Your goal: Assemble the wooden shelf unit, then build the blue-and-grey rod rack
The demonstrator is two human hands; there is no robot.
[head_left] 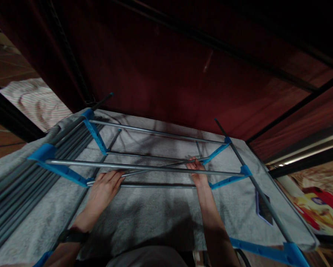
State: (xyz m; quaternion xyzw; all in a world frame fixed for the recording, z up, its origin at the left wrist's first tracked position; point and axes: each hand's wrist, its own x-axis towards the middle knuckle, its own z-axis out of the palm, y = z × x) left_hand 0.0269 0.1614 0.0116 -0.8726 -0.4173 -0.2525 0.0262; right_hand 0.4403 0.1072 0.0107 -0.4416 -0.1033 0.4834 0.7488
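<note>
A frame of grey metal rods [144,167] and blue plastic connectors [95,138] stands on a grey towel-like cloth [152,215]. My left hand [106,187] lies on the lower front rod near its left end, its fingers curled over the rod. My right hand [197,173] reaches between the rods near the right blue connector [220,181], with its fingers closed around a thin rod that slants across the frame. A dark band [71,236] sits on my left wrist.
A bundle of loose grey rods [21,200] lies along the left of the cloth. A dark phone-like slab [263,209] rests at the right. A dark red wall [166,74] rises behind. Striped fabric [35,100] lies far left. A colourful box [319,207] sits lower right.
</note>
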